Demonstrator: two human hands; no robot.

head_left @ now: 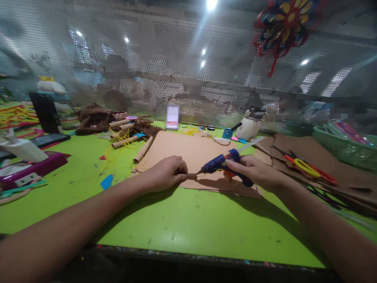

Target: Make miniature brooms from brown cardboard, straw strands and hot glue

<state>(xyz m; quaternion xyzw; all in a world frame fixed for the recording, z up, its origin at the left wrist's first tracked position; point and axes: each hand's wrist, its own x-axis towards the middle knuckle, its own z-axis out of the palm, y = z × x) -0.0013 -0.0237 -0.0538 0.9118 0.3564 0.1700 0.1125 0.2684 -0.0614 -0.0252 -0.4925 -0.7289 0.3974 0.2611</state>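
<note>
My right hand (259, 169) grips a blue hot glue gun (221, 160), with a clear glue stick (250, 145) poking out of its back end. The gun's nozzle points left and meets, or nearly meets, the end of a small brown paper strip (192, 177). That strip is pinched in the fingers of my left hand (168, 173), which rests low over a sheet of brown kraft paper (188, 147). The hand hides most of the strip, so its full shape cannot be made out.
Scissors with yellow and red handles (309, 169) lie on brown paper at right, before a green basket (338, 145). Paper rolls (143, 150) sit left of the sheet. A purple power strip (35, 169) is far left. A white jug (250, 122) and a lit phone (172, 116) stand behind.
</note>
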